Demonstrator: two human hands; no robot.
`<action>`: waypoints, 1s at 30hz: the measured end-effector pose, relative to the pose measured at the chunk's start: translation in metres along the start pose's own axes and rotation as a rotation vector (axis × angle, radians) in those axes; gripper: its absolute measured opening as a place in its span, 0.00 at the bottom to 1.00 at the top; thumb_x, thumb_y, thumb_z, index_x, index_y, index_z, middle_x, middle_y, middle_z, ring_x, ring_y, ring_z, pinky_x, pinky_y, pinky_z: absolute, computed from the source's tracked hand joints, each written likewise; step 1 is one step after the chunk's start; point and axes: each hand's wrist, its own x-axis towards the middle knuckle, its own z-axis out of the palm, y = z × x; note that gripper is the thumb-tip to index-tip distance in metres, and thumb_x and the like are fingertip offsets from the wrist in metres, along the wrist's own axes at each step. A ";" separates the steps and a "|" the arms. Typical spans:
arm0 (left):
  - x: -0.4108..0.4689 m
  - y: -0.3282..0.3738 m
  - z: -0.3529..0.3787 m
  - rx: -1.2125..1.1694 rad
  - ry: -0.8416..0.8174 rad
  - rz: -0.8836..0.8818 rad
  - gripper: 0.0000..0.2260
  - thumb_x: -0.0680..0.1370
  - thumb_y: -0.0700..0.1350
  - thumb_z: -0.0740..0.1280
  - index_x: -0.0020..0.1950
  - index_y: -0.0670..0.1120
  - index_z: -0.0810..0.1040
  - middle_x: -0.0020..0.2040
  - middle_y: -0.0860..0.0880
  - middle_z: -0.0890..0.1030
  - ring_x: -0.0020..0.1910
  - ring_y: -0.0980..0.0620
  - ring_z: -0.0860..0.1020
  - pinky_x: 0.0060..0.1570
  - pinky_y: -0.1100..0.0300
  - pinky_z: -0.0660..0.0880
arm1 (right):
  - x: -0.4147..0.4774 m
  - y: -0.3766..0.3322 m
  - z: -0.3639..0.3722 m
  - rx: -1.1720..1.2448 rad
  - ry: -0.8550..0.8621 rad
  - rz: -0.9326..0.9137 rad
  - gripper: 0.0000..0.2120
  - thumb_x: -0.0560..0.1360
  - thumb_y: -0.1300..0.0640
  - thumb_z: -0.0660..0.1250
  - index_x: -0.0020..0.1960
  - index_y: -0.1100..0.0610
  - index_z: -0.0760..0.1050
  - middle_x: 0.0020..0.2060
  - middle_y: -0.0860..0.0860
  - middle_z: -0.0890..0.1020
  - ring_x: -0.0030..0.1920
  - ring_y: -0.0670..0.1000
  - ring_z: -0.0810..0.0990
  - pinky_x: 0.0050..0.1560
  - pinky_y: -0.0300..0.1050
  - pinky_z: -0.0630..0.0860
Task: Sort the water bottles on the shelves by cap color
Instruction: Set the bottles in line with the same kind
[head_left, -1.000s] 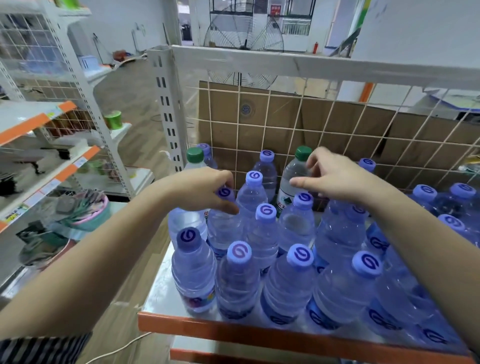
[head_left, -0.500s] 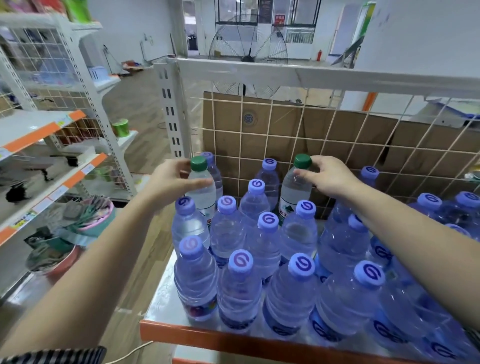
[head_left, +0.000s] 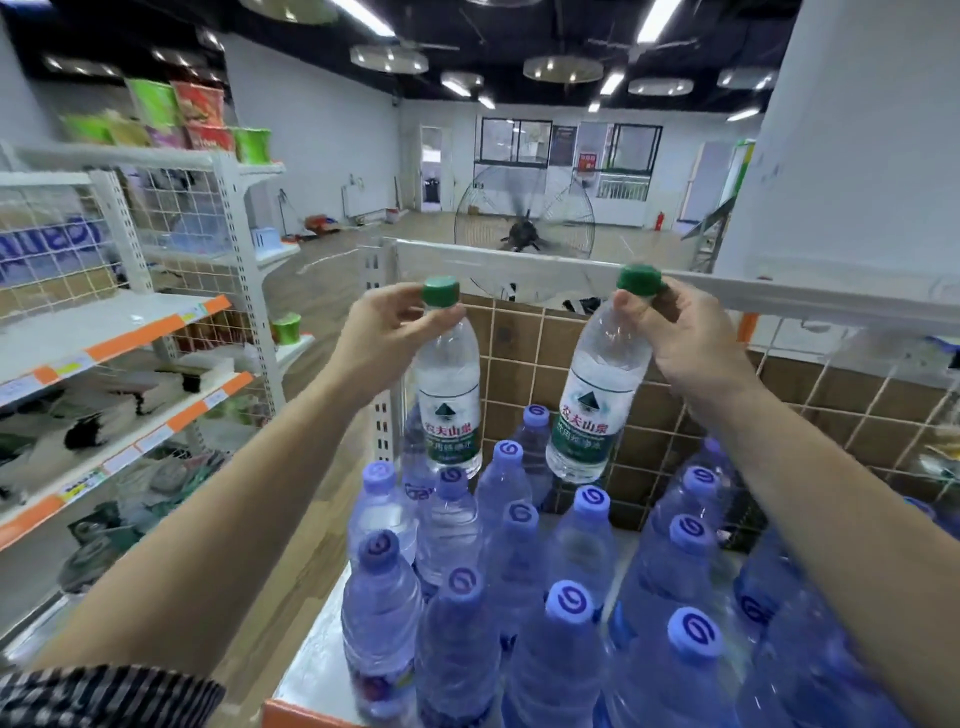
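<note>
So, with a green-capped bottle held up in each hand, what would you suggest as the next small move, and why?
Probably carry both sideways, clear of the purple-capped bottles, toward a separate spot. The left hand grips the left green-capped bottle by its neck, the right hand the right green-capped bottle; both hang above the shelf, where only purple caps show.

Green-capped bottles were clear glossy plastic with shiny film labels; green caps ridged matt plastic. Purple-capped bottles glossy tinted plastic. Shelf smooth shiny metal, wire grid white-coated. Cardboard matt brown.
</note>
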 end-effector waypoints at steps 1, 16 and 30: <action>0.001 0.014 0.001 0.007 -0.006 0.033 0.13 0.76 0.47 0.70 0.60 0.45 0.80 0.50 0.51 0.84 0.44 0.60 0.80 0.45 0.70 0.75 | 0.002 -0.011 -0.001 0.062 0.003 -0.020 0.12 0.72 0.43 0.70 0.49 0.50 0.80 0.41 0.40 0.85 0.45 0.40 0.81 0.47 0.35 0.74; -0.103 0.122 0.008 -0.318 0.107 0.097 0.13 0.81 0.55 0.60 0.50 0.48 0.80 0.47 0.50 0.85 0.45 0.54 0.84 0.52 0.56 0.79 | -0.089 -0.116 -0.001 0.269 0.038 -0.139 0.05 0.79 0.53 0.63 0.46 0.52 0.76 0.39 0.50 0.82 0.38 0.45 0.83 0.37 0.39 0.79; -0.240 0.127 0.057 -0.552 -0.172 -0.026 0.17 0.81 0.48 0.61 0.48 0.32 0.73 0.34 0.38 0.78 0.31 0.45 0.76 0.32 0.60 0.72 | -0.260 -0.119 -0.017 0.237 0.207 0.126 0.07 0.78 0.55 0.64 0.45 0.57 0.77 0.35 0.52 0.83 0.36 0.50 0.83 0.38 0.44 0.80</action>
